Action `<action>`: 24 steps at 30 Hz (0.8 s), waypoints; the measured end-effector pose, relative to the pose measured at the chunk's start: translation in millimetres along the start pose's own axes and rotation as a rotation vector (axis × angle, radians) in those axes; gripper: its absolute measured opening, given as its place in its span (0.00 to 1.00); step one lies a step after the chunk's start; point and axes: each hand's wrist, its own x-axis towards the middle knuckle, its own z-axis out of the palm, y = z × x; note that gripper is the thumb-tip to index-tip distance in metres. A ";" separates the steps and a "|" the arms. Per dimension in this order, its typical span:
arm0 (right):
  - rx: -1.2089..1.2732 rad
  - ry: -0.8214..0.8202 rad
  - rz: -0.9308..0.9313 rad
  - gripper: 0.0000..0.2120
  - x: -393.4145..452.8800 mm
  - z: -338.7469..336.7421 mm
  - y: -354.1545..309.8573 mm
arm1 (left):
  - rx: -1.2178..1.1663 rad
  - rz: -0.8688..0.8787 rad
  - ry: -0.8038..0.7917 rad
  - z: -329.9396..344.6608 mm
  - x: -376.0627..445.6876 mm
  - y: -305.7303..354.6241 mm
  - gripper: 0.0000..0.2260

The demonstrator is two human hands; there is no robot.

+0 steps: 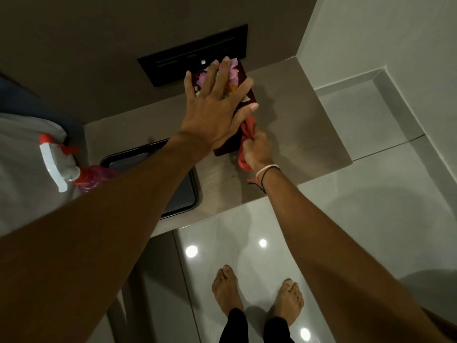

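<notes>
Your left hand (212, 105) lies spread and flat over the flower petals (233, 70) in the dark red tray (223, 150), fingers straight, thumb out by the tray's right edge. The tray sits on the beige ledge (291, 134), close under the black wall panel (188, 54). Your right hand (257, 151) is fisted tight around a red cloth (247, 131), which touches the tray's near right side. The two hands sit close together but do not touch.

This looks like wiping along and under the tray's edge. Press down evenly with the flat palm so the tray does not slide or tip; loose petals spill easily. Work the cloth in short strokes away from the tray, not towards it. If you tilt the tray to reach beneath, tilt it only slightly.

The spray bottle (61, 167) hangs at your left, beside the black tray (195, 194) on the ledge. Watch your left forearm there.
</notes>
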 end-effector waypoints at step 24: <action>0.727 -0.521 0.441 0.11 -68.5 34.0 -2.5 | -1.767 -1.102 -0.057 45.6 -156.7 -44.2 0.14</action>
